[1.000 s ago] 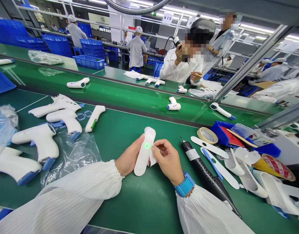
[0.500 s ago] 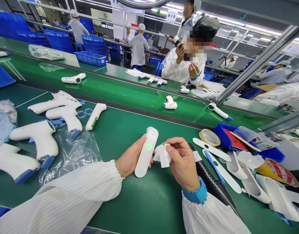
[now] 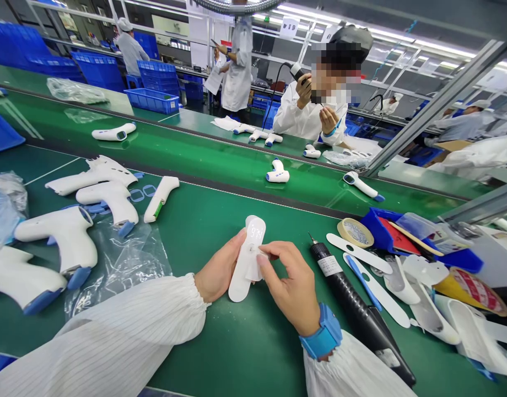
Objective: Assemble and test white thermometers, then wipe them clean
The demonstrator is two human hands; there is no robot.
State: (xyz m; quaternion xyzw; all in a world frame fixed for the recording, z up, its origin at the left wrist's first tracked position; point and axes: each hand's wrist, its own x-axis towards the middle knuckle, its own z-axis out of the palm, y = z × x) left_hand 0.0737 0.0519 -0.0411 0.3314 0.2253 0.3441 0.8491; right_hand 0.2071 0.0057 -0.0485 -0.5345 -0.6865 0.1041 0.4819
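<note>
A slim white infrared thermometer [image 3: 240,280] with lit digits near its top is gripped along its left side by my left hand [image 3: 220,268]. My right hand [image 3: 290,281] pinches a white tissue [image 3: 253,269] and presses it on the thermometer's face, just below the digits. The tissue covers the round button area. To the right of my right hand lies a black electric screwdriver [image 3: 352,303], its bit pointing away from me.
White gun-shaped thermometers [image 3: 67,234] and a clear plastic bag [image 3: 125,259] lie at left. Housing parts [image 3: 431,314], a tape roll [image 3: 355,232] and a blue bin [image 3: 464,262] crowd the right. Beyond runs a green conveyor [image 3: 195,165] carrying thermometers; a co-worker [image 3: 305,116] sits across it.
My right hand has moved left, bringing the tissue from beside the thermometer onto its face over the green-lit button. Thermometers on the conveyor have shifted left. A person behind has moved.
</note>
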